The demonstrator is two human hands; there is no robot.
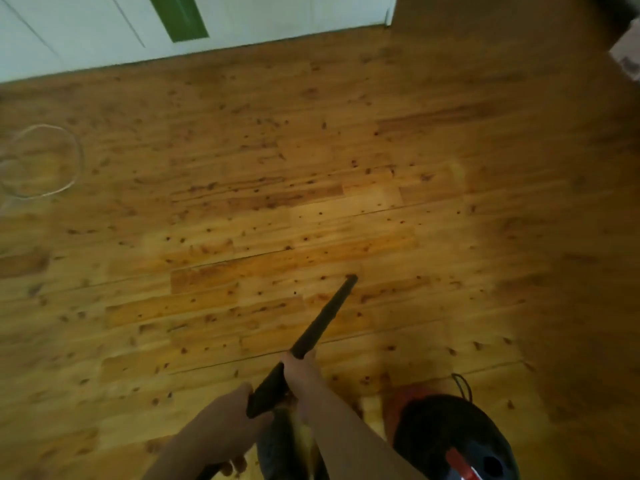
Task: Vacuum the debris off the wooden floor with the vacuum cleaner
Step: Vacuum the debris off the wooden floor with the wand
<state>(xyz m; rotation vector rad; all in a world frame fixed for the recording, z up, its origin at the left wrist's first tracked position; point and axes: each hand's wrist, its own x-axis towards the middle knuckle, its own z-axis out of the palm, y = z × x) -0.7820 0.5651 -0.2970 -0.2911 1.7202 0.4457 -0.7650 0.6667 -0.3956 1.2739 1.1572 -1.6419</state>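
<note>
Both forearms fill the frame's bottom edge, reaching up toward the black wand. At 6 o'clock the left hand is wrapped around the wand's rear handle, and just ahead of it the right hand is clenched around the shaft. The wand slants up toward 1 o'clock, and its nozzle sits on or just above the floor; contact is not clear. At 5 o'clock the vacuum body, black with red trim, rests on the floor beside the right forearm, with a thin cord looping from its top.

Debris is hard to pick out: the boards are speckled with dark knots, and motion blur smears everything. That is probably the main risk, since crumbs could be missed among the knots. A pale loop of wire lies at 9 o'clock, well apart from the nozzle; sweeping that way could suck it in. Pulling forward could also tip the vacuum body or snag the cord.
</note>
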